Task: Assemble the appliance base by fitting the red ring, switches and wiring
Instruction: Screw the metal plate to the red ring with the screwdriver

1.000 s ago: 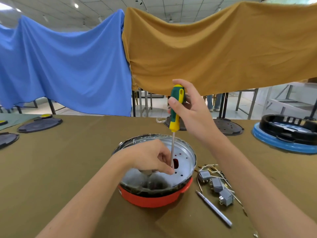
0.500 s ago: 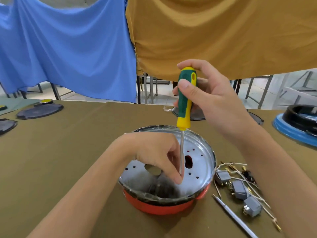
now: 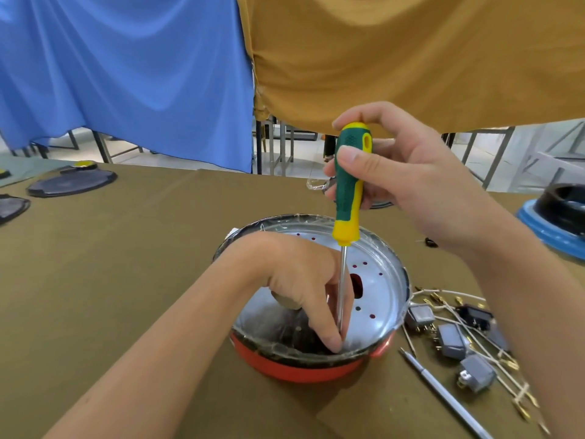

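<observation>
Shiny bare-metal pan point(image 3: 376, 296) sits in a glossy red plastic ring point(image 3: 304, 370); matt olive cloth covers the tabletop point(image 3: 126, 264); the screwdriver point(image 3: 348, 198) shows a polished steel shaft.

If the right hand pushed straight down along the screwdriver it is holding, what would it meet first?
Likely the left hand: the right hand grips the screwdriver upright, directly above fingertips pinched around the shaft's tip on the metal plate. Depth is uncertain.

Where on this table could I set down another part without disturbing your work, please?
Left of the appliance base, the olive cloth lies bare up to the black plates at the far left. Right of the base is crowded: switches, wiring and a thin grey tool.
</observation>
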`<state>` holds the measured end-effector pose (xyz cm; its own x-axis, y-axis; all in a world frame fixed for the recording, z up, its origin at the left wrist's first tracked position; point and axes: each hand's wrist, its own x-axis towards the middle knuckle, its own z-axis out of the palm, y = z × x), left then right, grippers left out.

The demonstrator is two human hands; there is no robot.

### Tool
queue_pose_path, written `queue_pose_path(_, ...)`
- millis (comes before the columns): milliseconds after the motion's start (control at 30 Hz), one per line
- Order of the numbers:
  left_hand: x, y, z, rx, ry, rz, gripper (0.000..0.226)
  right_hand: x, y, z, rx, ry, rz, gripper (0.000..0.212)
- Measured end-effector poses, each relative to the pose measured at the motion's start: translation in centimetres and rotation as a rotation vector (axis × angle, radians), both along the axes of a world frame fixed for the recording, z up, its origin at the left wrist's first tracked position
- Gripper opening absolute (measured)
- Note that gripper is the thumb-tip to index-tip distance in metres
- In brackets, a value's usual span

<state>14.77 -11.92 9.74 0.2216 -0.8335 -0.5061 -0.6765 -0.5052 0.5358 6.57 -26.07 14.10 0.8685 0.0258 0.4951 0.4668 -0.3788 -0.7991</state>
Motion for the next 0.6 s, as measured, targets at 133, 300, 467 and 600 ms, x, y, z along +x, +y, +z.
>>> queue_pose_path(133,-0.32,-0.09,0.15,0.010,-0.031,-0.027,0.017,-0.01,-0.15,0.00,0.009,0.004,0.020,0.023)
queue_pose_path(300,-0.38,0.38,0.66,0.042,-0.066,-0.029,0.013,-0.24,-0.30,0.16,0.036,0.011,0.049,0.021)
queue_pose_path(467,-0.76,0.13,0.67,0.020,-0.087,-0.043,0.013,-0.49,-0.32,0.27,0.040,0.004,0.071,0.022)
queue_pose_path(600,-0.17,0.29,0.23,-0.045,-0.091,0.029,0.016,-0.54,-0.64,0.27,0.022,-0.048,0.021,0.023)
